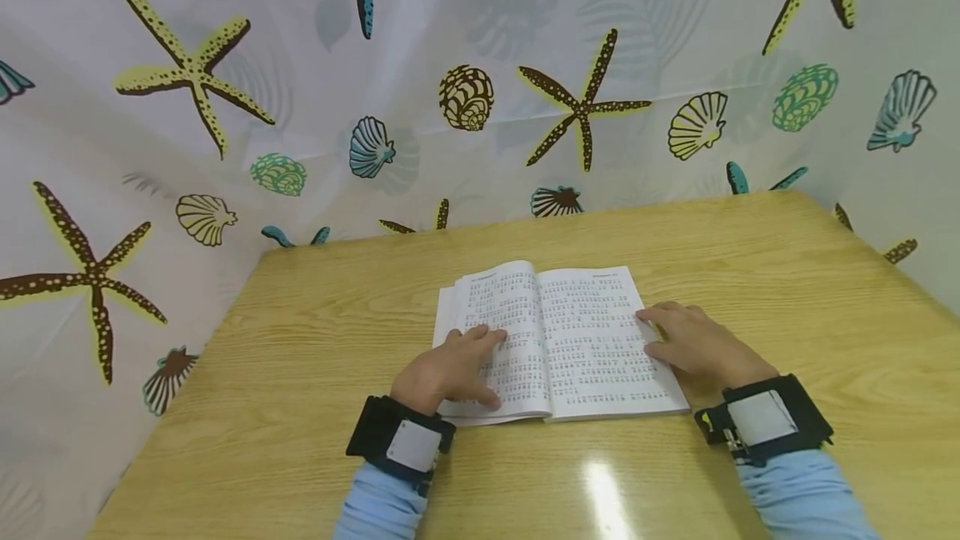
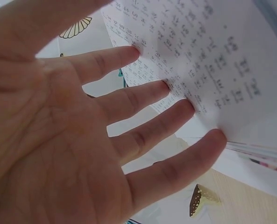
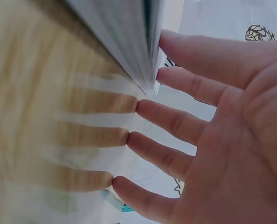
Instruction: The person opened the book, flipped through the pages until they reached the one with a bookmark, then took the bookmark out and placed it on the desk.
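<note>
An open book (image 1: pixel 592 340) lies flat on the wooden table, its two pages filled with rows of small printed characters. My left hand (image 1: pixel 452 367) rests on the left page; in the left wrist view its spread, fairly straight fingertips touch the printed paper (image 2: pixel 208 60). At the book's right edge is my right hand (image 1: pixel 697 346), thumb and index finger against the margin. The right wrist view shows that thumb and index fingertip at the page edges (image 3: pixel 124 35), while the other fingertips of the hand (image 3: pixel 222 135) touch the glossy tabletop.
The light wooden table (image 1: pixel 337 298) extends around the book on all sides. Behind it and at its sides hangs a white cloth (image 1: pixel 315 90) printed with starfish and shells. Each wrist wears a black strap (image 1: pixel 780 419) with a pale plate, above light blue sleeves (image 1: pixel 382 502).
</note>
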Demonstrator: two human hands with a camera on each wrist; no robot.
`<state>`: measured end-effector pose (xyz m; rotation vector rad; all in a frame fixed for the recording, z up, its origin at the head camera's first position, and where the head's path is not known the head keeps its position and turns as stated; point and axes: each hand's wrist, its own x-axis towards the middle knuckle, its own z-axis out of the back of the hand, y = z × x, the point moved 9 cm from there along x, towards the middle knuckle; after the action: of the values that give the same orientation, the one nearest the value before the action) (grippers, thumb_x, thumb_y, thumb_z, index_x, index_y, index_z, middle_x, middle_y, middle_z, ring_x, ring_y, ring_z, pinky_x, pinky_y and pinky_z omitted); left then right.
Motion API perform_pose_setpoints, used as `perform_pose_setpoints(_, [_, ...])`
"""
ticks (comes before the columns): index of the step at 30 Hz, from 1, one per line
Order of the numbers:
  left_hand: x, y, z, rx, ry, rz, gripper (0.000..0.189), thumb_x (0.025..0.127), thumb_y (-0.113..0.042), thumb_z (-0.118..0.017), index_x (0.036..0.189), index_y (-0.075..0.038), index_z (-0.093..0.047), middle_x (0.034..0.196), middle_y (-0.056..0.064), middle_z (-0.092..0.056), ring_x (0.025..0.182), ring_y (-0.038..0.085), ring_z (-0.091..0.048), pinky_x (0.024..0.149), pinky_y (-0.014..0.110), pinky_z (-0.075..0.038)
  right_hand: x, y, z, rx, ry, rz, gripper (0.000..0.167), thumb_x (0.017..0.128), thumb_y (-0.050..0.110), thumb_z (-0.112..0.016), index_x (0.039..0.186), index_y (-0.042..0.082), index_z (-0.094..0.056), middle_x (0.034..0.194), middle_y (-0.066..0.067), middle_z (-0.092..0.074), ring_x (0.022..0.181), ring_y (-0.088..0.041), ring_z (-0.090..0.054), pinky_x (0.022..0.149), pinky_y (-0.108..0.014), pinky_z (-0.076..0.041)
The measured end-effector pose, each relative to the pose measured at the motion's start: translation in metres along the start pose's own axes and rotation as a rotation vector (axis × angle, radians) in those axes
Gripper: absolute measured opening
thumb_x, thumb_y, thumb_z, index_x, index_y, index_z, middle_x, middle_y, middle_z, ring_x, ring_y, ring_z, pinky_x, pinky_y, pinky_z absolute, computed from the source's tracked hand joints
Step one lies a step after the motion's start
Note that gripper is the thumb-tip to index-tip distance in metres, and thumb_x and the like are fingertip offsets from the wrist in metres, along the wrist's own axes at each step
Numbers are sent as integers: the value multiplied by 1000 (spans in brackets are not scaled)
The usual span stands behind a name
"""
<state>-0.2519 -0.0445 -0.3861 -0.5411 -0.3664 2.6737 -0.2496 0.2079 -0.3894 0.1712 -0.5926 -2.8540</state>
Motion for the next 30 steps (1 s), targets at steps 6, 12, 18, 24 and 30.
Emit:
perform_pose_setpoints(6, [0, 0, 1, -9, -8, -3, 87, 78, -19, -90, 153, -16, -46, 160, 11, -37, 144, 41, -34, 108, 59, -40, 2, 0, 1, -2, -2, -14, 49, 93, 11, -67, 130, -18, -53, 133, -39, -50, 119, -55, -49, 102, -65, -40])
perform_pose_setpoints(12, [0, 0, 1, -15, -6, -3, 87, 78, -19, -90, 153, -15, -46, 160, 11, -37, 144, 42, -34, 108, 60, -40, 2, 1, 1, -17, 22, -16, 39, 94, 11, -65, 118, -18, -60, 131, -41, -50, 114, -55, -51, 98, -64, -43])
perform_pose_setpoints(18, [0, 0, 1, -15, -7, -6, 87, 79, -20, -89, 154, -16, -46, 160, 11, -37, 143, 41, -35, 108, 59, -41, 3, 9, 2, -33, 66, -48, 31, 93, 11, -68, 109, -16, -62, 96, -20, -61, 81, -30, -56, 71, -41, -50])
perform_pose_setpoints(24, [0, 0, 2, -16, -9, -3, 87, 79, -21, -89, 154, -16, -46, 160, 10, -37, 144, 41, -34, 108, 59, -40, 2, 10, 11, -8, -44, -94, 29, 93, 15, -70, 104, -11, -61, 83, -11, -58, 71, -24, -54, 60, -35, -44])
perform_pose_setpoints(30, [0, 1, 1, -17, -6, -4, 87, 79, -21, -89, 154, -16, -46, 160, 11, -37, 143, 42, -34, 108, 60, -40, -1, 15, 27, 26, -280, -57, 17, 90, 7, -74, 88, -4, -61, 69, -8, -54, 58, -20, -49, 51, -31, -36])
